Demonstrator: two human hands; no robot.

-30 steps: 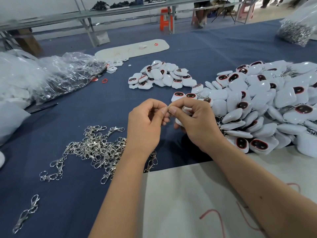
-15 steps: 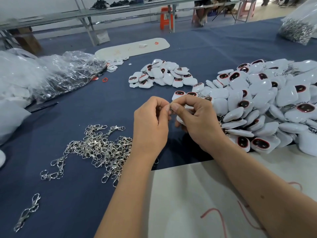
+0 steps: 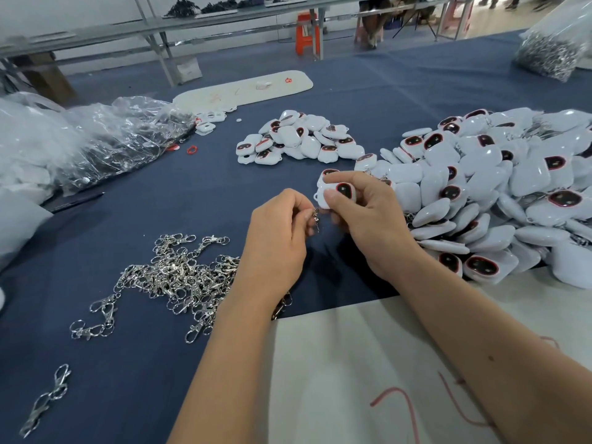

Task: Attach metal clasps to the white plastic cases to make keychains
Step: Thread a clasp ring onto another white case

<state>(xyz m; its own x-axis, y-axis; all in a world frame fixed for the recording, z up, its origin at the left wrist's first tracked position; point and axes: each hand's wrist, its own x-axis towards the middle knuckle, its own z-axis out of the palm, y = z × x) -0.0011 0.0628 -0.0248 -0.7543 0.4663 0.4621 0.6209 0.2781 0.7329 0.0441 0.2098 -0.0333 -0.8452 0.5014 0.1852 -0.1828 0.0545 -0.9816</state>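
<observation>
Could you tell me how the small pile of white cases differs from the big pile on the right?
The small pile of cases is a low, compact heap standing apart in the middle of the blue cloth; the big pile of cases is far larger and runs off the right edge. Metal clasps show among the big pile's cases; I see none in the small pile. Both hold the same white cases with dark, red-rimmed windows.

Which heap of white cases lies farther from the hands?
The smaller heap, mid-table beyond the hands; the large heap spreads right beside the right hand.
</observation>
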